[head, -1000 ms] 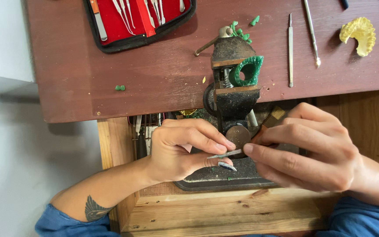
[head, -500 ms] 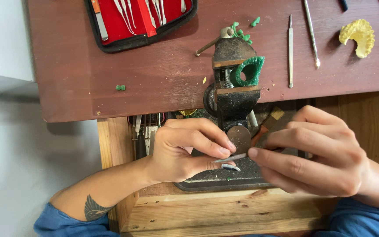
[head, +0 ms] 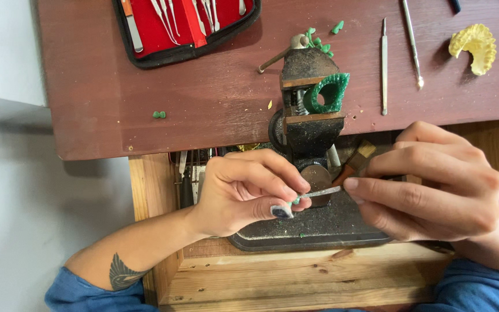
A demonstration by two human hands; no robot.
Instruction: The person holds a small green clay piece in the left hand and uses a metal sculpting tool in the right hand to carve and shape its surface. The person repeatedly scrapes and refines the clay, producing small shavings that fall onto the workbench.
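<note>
— Slippage is the main risk to be noted: a tiny green wax piece (head: pixel 297 200) is pinched between the thumb and bent fingers of the left hand (head: pixel 249 190), just above the dark cast-iron base of the small bench vise (head: pixel 319 222), near the front edge of the bench.

— And the slim grey metal file (head: pixel 319 193)?

— It is gripped by the pressed-together fingertips of the right hand (head: pixel 434 185), with its tip laid against the wax. If too much force is applied, the soft piece could be snapped or flicked out of the pinch and lost among the filings on the base.

— Can the thumb be hurt?

— Possibly; the taped left thumb lies right beside the file tip, so a skid could be taken by it.

— Anything else at stake?

— The larger green wax ring-shaped blank (head: pixel 327 92) is clamped in the vise jaws further back on the reddish-brown wooden bench top (head: pixel 215 104); it could be knocked by a jerked hand.
</note>
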